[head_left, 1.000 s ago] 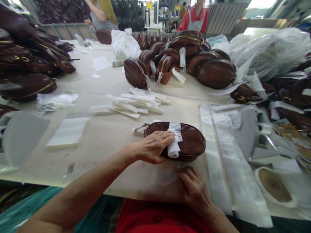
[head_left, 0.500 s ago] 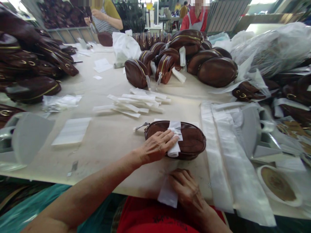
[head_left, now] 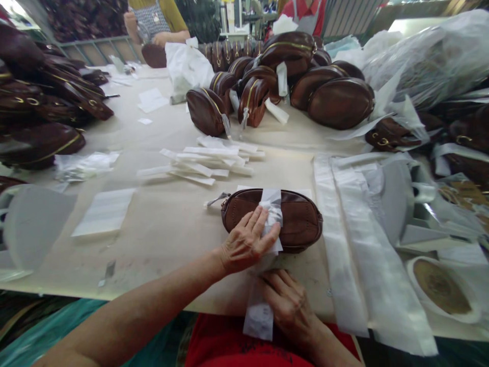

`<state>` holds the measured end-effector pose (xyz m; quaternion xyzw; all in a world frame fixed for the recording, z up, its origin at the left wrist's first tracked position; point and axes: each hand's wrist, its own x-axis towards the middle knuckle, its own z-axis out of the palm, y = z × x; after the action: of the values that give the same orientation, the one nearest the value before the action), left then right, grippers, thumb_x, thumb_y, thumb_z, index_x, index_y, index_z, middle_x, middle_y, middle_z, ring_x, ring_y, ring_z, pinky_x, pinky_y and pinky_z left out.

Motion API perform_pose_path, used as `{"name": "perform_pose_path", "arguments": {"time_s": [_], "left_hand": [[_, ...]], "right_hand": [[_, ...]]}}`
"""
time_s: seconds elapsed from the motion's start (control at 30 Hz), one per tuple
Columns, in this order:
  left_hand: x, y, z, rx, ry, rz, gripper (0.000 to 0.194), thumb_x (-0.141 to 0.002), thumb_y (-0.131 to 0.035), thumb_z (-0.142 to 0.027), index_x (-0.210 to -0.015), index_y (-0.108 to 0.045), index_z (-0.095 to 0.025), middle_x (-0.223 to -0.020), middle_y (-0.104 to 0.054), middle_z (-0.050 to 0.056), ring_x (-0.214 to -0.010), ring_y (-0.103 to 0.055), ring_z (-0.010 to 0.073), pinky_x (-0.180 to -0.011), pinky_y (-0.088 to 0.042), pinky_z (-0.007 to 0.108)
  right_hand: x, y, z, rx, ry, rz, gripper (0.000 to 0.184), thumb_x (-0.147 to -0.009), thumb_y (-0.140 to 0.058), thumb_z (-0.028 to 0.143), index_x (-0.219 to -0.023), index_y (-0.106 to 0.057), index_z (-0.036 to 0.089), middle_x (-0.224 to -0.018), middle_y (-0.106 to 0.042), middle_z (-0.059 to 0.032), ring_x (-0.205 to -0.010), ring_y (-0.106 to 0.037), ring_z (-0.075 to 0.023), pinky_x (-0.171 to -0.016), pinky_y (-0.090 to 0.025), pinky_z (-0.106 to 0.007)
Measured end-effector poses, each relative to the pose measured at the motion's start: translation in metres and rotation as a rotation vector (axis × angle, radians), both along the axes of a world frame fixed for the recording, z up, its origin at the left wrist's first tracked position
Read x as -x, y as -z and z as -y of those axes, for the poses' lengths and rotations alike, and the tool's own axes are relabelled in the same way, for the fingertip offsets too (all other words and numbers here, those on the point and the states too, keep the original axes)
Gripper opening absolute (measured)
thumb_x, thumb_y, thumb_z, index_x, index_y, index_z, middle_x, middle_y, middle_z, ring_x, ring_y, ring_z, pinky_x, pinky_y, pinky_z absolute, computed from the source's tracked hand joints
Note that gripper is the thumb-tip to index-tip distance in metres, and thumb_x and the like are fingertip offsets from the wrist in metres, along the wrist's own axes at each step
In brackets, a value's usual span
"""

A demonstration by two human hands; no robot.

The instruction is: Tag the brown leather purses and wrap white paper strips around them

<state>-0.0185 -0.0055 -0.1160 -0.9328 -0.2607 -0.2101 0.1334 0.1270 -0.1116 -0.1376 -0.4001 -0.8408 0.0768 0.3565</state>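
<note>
Head view: left hand [head_left: 246,242] pressing on white wrap [head_left: 272,200] across brown bag [head_left: 301,221]

The bag is lying on the pale table [head_left: 164,224], near its front edge. The left hand is resting with fingers slightly spread. The right hand [head_left: 288,300] is curling beside a translucent strip [head_left: 259,321] hanging past that edge; whether it is pinching the strip, I cannot tell.

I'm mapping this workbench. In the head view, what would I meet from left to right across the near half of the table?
Grey plastic piece, flat white rectangle, brown bag partly under the left hand, long white strips, round thing with a brown centre.
</note>
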Motion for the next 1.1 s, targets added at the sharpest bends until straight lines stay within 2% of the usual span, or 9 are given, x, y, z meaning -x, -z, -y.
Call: {"name": "perform_pose_path", "arguments": {"time_s": [0.13, 0.27, 0.37, 0.43, 0.57, 0.63, 0.77, 0.93, 1.1], "left_hand": [[-0.012, 0.015, -0.008, -0.082, -0.025, 0.052, 0.035, -0.089, -0.036, -0.013, -0.122, -0.042, -0.005, -0.124, -0.049, 0.033, -0.129, -0.032, 0.038, -0.095, -0.045, 0.048], [-0.02, 0.017, -0.013, -0.134, -0.02, 0.041, 0.034, -0.089, -0.04, -0.014, -0.121, -0.043, -0.003, -0.124, -0.048, 0.034, -0.127, -0.034, 0.0402, -0.093, -0.047, 0.047], [-0.018, 0.014, -0.013, -0.121, 0.012, 0.024, 0.036, -0.088, -0.043, -0.012, -0.122, -0.043, -0.001, -0.129, -0.041, 0.038, -0.128, -0.03, 0.0431, -0.093, -0.046, 0.049], [-0.017, 0.014, -0.012, -0.106, 0.013, 0.022, 0.036, -0.088, -0.043, -0.012, -0.122, -0.043, -0.001, -0.132, -0.035, 0.039, -0.129, -0.027, 0.0439, -0.094, -0.046, 0.05], [-0.017, 0.015, -0.012, -0.083, 0.013, 0.022, 0.036, -0.088, -0.042, -0.011, -0.123, -0.044, -0.002, -0.137, -0.029, 0.037, -0.13, -0.024, 0.0432, -0.094, -0.045, 0.051], [-0.017, 0.013, -0.013, -0.074, 0.007, 0.015, 0.036, -0.088, -0.042, -0.011, -0.123, -0.044, -0.002, -0.139, -0.027, 0.036, -0.131, -0.024, 0.0423, -0.095, -0.045, 0.05], [-0.013, 0.004, -0.017, -0.059, 0.055, -0.062, 0.036, -0.087, -0.043, -0.01, -0.123, -0.044, -0.003, -0.137, -0.033, 0.035, -0.13, -0.028, 0.042, -0.094, -0.047, 0.048], [-0.01, 0.003, -0.018, -0.05, 0.074, -0.083, 0.044, -0.084, -0.042, -0.006, -0.128, -0.042, -0.007, -0.141, -0.027, 0.033, -0.13, -0.029, 0.0434, -0.093, -0.047, 0.05], [-0.008, 0.011, -0.018, -0.054, 0.068, -0.059, 0.056, -0.078, -0.04, -0.002, -0.134, -0.038, -0.009, -0.146, -0.02, 0.028, -0.131, -0.028, 0.0411, -0.094, -0.047, 0.048]], "right_hand": [[0.004, 0.0, -0.009, -0.013, 0.031, -0.011, 0.025, -0.088, -0.04, 0.009, -0.085, -0.065, 0.012, -0.074, -0.064, -0.0083, -0.07, -0.052, -0.0186, -0.063, -0.044, -0.03], [-0.002, 0.002, -0.006, 0.003, 0.014, -0.004, 0.025, -0.087, -0.039, 0.009, -0.083, -0.063, 0.012, -0.076, -0.066, -0.0084, -0.067, -0.052, -0.0183, -0.061, -0.045, -0.03], [-0.02, -0.014, -0.002, 0.116, -0.094, 0.009, 0.03, -0.08, -0.038, 0.003, -0.098, -0.062, 0.01, -0.091, -0.067, -0.0105, -0.081, -0.057, -0.0177, -0.072, -0.049, -0.028], [-0.037, -0.03, -0.006, 0.112, -0.143, 0.03, 0.038, -0.076, -0.038, 0.002, -0.107, -0.059, 0.009, -0.102, -0.066, -0.0118, -0.097, -0.057, -0.0177, -0.084, -0.047, -0.029], [-0.071, -0.044, -0.037, -0.126, 0.077, 0.192, 0.041, -0.079, -0.041, -0.001, -0.116, -0.056, 0.008, -0.115, -0.062, -0.0142, -0.115, -0.05, -0.0227, -0.098, -0.039, -0.04], [-0.083, -0.039, -0.057, -0.207, 0.138, 0.312, 0.038, -0.082, -0.044, 0.0, -0.117, -0.056, 0.008, -0.113, -0.063, -0.0144, -0.112, -0.052, -0.0236, -0.098, -0.039, -0.043], [-0.095, -0.023, -0.083, -0.328, 0.04, 0.44, 0.028, -0.085, -0.046, 0.004, -0.109, -0.06, 0.009, -0.103, -0.066, -0.0123, -0.1, -0.058, -0.0211, -0.093, -0.045, -0.04], [-0.094, -0.012, -0.086, -0.479, 0.016, 0.363, 0.021, -0.086, -0.044, 0.006, -0.093, -0.064, 0.008, -0.09, -0.067, -0.0115, -0.088, -0.06, -0.0187, -0.08, -0.051, -0.035], [-0.089, -0.01, -0.083, -0.472, 0.103, 0.359, 0.024, -0.084, -0.043, 0.004, -0.094, -0.065, 0.006, -0.091, -0.067, -0.0126, -0.09, -0.06, -0.0206, -0.082, -0.051, -0.035]]}}
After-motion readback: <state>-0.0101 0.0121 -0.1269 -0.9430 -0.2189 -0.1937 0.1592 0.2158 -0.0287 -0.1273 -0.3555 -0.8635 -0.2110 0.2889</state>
